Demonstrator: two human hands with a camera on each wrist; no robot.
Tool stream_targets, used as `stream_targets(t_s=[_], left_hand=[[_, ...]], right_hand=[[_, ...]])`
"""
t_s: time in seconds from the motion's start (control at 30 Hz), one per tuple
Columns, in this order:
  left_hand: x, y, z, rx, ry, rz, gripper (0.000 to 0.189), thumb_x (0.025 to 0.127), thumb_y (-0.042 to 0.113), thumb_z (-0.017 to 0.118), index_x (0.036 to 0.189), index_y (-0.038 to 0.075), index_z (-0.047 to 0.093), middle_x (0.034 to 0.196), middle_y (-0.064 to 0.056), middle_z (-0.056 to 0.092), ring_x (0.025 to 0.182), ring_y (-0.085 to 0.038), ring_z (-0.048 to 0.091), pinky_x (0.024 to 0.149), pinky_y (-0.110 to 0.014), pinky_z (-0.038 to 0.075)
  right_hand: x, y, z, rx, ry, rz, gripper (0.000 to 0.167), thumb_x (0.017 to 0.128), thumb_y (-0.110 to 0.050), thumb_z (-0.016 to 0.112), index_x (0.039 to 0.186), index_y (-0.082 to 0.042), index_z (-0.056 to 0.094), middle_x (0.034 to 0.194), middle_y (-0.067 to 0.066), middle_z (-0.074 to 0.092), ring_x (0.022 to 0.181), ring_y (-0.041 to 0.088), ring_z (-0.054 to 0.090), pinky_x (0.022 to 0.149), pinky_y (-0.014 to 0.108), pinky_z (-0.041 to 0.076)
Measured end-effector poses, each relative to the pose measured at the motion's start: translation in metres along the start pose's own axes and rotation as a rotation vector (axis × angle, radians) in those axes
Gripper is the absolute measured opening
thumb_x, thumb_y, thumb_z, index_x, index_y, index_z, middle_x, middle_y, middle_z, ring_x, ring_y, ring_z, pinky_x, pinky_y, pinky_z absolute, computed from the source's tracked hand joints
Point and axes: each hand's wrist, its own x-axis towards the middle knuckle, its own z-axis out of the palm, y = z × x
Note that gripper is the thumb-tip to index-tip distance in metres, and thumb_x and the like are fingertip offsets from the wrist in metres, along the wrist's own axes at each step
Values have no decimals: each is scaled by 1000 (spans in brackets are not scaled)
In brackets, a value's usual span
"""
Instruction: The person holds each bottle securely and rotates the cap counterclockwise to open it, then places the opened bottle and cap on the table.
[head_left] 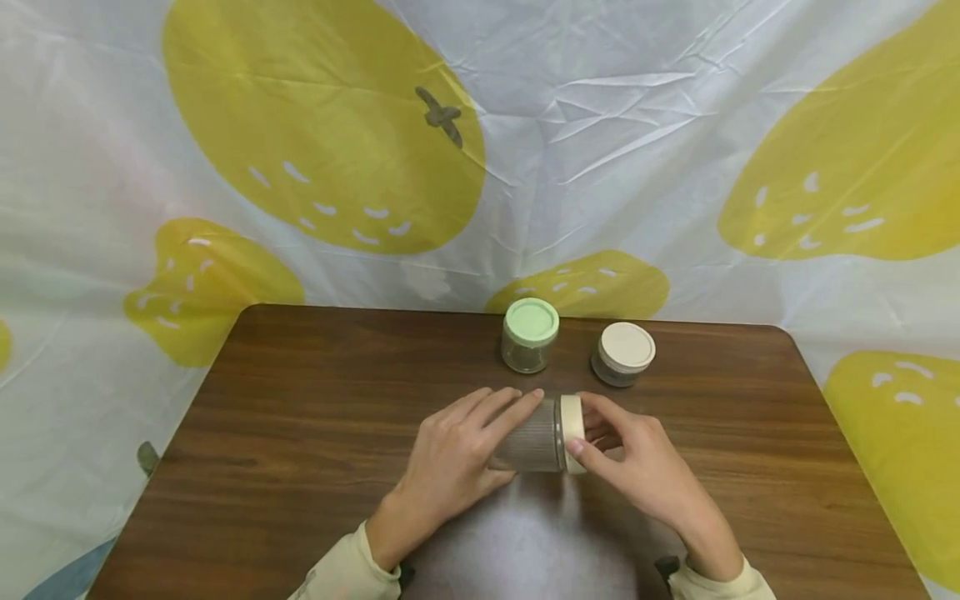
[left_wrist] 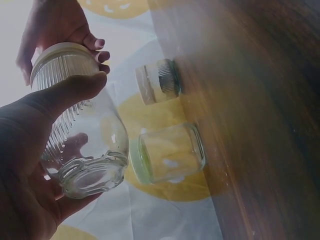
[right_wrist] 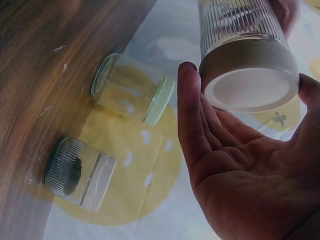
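Gripping jar (head_left: 531, 440) in curled left hand (head_left: 459, 450), pinching lid (head_left: 572, 435) in right hand (head_left: 645, 457); holding long axis crosswise between, apparently level.

This looks like a screened-off booth, with fruit-printed sheeting (head_left: 585, 167) surrounding a wood-grain table (head_left: 300, 400).

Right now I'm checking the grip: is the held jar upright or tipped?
Tipped: the jar is held sideways, its lid at the right hand.
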Motion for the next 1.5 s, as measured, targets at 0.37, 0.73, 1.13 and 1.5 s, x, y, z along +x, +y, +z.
stream_targets(t_s=[0.37,0.73,1.13,1.5], left_hand=[[-1,0,-1,-17,-20,-2,117,52,43,103,157,32,51,135,4,69,116,-20,70,92,-33,63],[-3,0,-3,-46,-47,-27,116,54,41,103,156,31,51,136,5,69,116,-20,70,93,-34,63],[-1,-1,-5,-100,-56,-64,113,58,39,102,158,31,50,136,5,68,115,-18,70,92,-34,63],[-3,-11,-3,-99,-28,-85,115,56,40,102,158,30,49,135,7,69,114,-16,71,83,-32,64]], right_hand=[[-1,1,-2,-13,9,-22,49,98,-23,75,143,-10,61,102,-3,78,86,3,72,79,32,63],[-3,2,-1,-13,27,-62,47,98,-19,74,141,-11,60,102,-2,78,86,3,72,79,31,63],[-5,1,-2,-1,26,-36,47,98,-21,75,140,-12,59,103,-5,77,87,3,72,81,32,63],[-5,-1,-4,15,38,-35,47,99,-20,74,142,-14,57,104,-5,77,89,4,73,82,31,63]])
